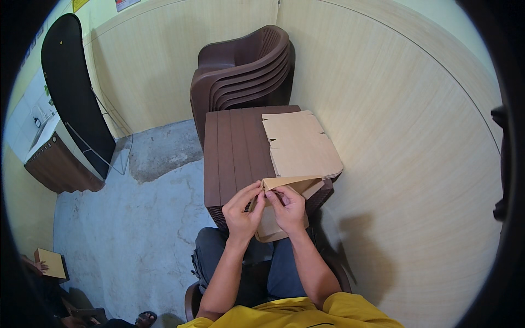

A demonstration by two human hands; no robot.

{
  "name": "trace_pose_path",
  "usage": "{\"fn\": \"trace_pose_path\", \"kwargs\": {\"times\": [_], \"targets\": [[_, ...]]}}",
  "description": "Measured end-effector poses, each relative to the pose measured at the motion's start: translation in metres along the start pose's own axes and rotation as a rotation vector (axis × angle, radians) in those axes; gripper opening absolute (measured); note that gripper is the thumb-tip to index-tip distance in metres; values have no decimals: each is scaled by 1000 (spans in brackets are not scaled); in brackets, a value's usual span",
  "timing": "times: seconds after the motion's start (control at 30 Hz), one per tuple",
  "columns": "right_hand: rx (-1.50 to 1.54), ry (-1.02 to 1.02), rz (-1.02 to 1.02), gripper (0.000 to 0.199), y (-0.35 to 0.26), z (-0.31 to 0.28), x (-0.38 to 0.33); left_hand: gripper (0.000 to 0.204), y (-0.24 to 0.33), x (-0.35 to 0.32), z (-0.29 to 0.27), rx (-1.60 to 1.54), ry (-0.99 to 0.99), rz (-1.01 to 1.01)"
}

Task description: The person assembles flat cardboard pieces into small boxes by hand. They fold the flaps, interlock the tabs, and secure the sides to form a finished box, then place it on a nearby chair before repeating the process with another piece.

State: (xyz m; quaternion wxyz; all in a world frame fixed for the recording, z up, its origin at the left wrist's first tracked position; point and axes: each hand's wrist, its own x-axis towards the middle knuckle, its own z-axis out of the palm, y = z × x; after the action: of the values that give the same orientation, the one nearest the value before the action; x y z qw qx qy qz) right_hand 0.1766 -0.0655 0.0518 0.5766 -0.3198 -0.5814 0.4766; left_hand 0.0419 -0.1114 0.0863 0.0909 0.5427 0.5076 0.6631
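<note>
Hands (243, 212) (288, 209), fingers nearly closed, pinch one corner of a partly folded tan cardboard box (268, 225) beside a slatted brown worktop (232, 153).

Two bare hands in play, one left hand (240, 210), one right hand (288, 208), and just a single partly folded light-brown cardboard box (270, 225) between them! Up ahead, one pile of flat tan cardboard sheets (303, 142), more than one deep, the exact tally lost in the overlap. One slatted brown plastic desk (235, 147). Behind it, one stack of brown plastic armchairs (243, 76), at least four by the rims, plus one brown chair (192, 302) under the person: five or more! Out left, one long black round-topped panel (74, 82), one gathered brown curtain (68, 169). Lower left, one tan-topped box (53, 261), one dark sandal (146, 318)!
</note>
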Motion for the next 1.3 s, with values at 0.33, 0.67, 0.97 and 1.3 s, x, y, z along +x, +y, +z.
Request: {"fn": "trace_pose_path", "kwargs": {"times": [0.33, 0.67, 0.97, 1.3], "targets": [[99, 27, 142, 21, 4, -6, -4, 17, 6, 1, 4, -50, -45, -65], [91, 3, 30, 19, 7, -23, -1, 15, 0, -13, 23, -371, 13, -246], [9, 8, 70, 17, 2, -26, 1, 14, -2, -7, 26, -319, 8, -225], [27, 12, -6, 18, -2, -9, 2, 14, 5, 4, 8, -261, -75, -231]]}}
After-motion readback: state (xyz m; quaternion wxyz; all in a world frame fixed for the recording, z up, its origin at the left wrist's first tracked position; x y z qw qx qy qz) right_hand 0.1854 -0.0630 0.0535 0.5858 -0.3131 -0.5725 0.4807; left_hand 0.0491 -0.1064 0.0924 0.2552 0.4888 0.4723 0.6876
